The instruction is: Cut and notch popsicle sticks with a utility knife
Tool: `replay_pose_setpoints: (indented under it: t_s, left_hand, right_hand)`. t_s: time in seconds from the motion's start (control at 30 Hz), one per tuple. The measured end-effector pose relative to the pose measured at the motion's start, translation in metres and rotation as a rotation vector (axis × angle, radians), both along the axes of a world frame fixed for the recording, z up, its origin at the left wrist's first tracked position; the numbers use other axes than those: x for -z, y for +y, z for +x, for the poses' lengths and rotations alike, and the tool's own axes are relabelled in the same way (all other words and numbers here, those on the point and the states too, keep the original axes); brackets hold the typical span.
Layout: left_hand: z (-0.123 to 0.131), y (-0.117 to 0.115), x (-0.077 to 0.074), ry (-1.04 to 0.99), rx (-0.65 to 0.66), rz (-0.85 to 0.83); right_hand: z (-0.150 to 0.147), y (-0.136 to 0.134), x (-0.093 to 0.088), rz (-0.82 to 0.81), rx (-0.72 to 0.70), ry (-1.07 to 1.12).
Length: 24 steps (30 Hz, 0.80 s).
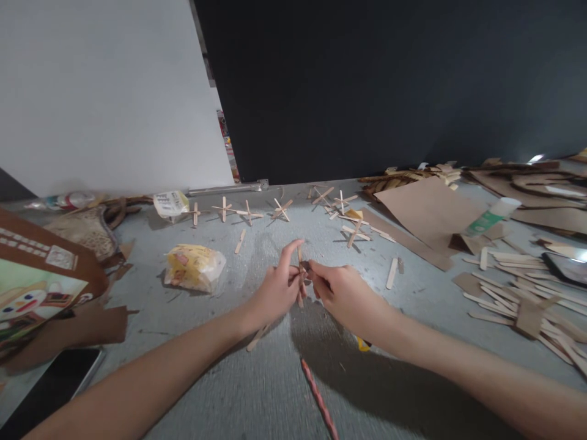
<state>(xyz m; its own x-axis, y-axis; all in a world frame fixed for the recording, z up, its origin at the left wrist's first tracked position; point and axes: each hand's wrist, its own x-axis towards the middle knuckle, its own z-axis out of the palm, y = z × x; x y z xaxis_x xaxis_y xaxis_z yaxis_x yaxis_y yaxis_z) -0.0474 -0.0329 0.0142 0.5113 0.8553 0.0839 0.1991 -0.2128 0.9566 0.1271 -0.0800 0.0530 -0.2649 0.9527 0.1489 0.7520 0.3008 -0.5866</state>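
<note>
In the middle of the grey surface, my left hand (280, 284) is closed around a wooden craft stick (300, 296) that stands nearly upright in the view, with its index finger raised along the upper end. My right hand (337, 290) pinches at the middle of the same stick, its fingers touching those of the left; what lies between its fingertips is too small to make out. A loose craft stick (257, 338) lies beneath my left wrist. Beyond the hands stands a row of crossed craft sticks (280, 209). A red twisted rod (318, 397) lies in front, nearer to me.
Left are a yellow plastic packet (192, 267), a phone (50, 391) and a brown printed bag (41, 275). Right are a pile of craft sticks (499, 299), a glue stick (493, 217), cardboard (431, 211) and another phone (566, 269). A dark panel (389, 85) rises behind.
</note>
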Motion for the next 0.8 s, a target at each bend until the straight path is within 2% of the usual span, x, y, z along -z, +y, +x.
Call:
replay_pose_setpoints:
  t_s: [0.13, 0.37, 0.6, 0.8]
  left_hand:
    - [-0.001, 0.0, 0.001, 0.01, 0.012, 0.014]
    - [-0.002, -0.001, 0.003, 0.029, 0.022, 0.052]
    - [-0.004, -0.001, 0.006, 0.047, 0.04, 0.09]
    - [-0.001, 0.002, 0.008, -0.005, 0.035, 0.007]
  right_hand:
    - [-0.002, -0.002, -0.001, -0.01, 0.013, -0.051]
    - [-0.005, -0.007, 0.004, 0.024, -0.006, -0.273]
    - [-0.014, -0.011, -0.007, -0.016, -0.017, -0.47]
    - [-0.014, -0.008, -0.008, -0.049, -0.039, -0.497]
